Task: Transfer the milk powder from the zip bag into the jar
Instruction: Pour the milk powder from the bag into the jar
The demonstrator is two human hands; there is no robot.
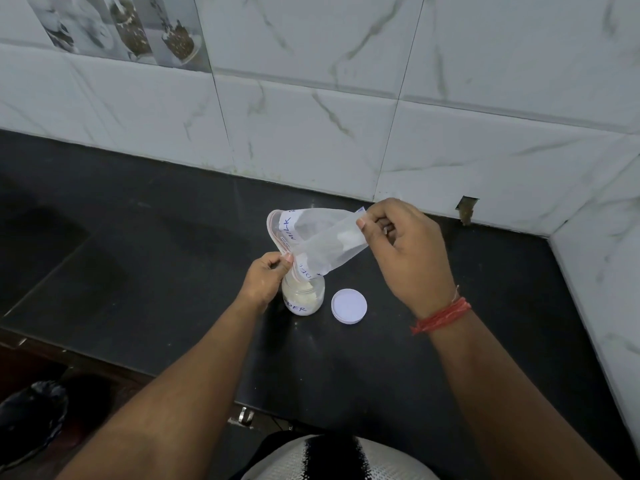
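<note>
A clear zip bag (320, 239) with a white label reading "MILK" is tipped mouth-down over a small clear jar (304, 294). My left hand (265, 277) pinches the bag's zip edge right at the jar's mouth. My right hand (403, 247) grips the bag's bottom corner, lifted up and to the right. The bag looks almost empty, with a thin trace of white powder inside. Pale milk powder fills much of the jar, which stands upright on the black counter (173, 271) and carries a label ending in "DER".
The jar's white lid (348, 305) lies flat on the counter just right of the jar. White marble-look tiled walls (311, 126) close off the back and right side. The counter's front edge runs diagonally at lower left.
</note>
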